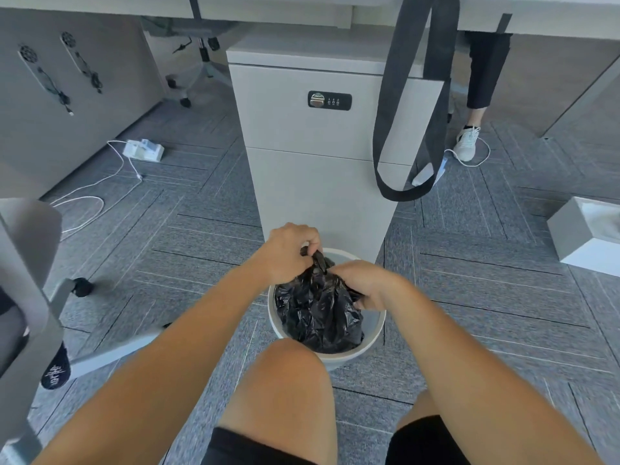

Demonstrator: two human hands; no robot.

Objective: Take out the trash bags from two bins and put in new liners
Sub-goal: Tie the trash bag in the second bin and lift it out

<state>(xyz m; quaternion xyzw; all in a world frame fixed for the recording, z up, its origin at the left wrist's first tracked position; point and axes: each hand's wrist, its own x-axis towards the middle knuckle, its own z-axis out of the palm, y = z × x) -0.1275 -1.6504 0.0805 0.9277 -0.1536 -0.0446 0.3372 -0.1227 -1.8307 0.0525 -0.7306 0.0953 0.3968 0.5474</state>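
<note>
A small round white bin [372, 340] stands on the carpet in front of my knees. Inside it sits a crumpled black trash bag [318, 310], its top gathered into a twisted neck. My left hand [288, 251] pinches that neck at the far rim of the bin. My right hand [364, 285] grips the gathered plastic just to the right, fingers curled into the bag on the bin's right side. The lower part of the bag is hidden by the bin wall and my knee.
A white drawer cabinet [322, 139] with a combination lock stands right behind the bin. A black strap [412, 105] hangs from the desk. An office chair base [84, 330] is at left, a grey box [583, 229] at right, and a person's leg and sneaker [468, 142] under the desk.
</note>
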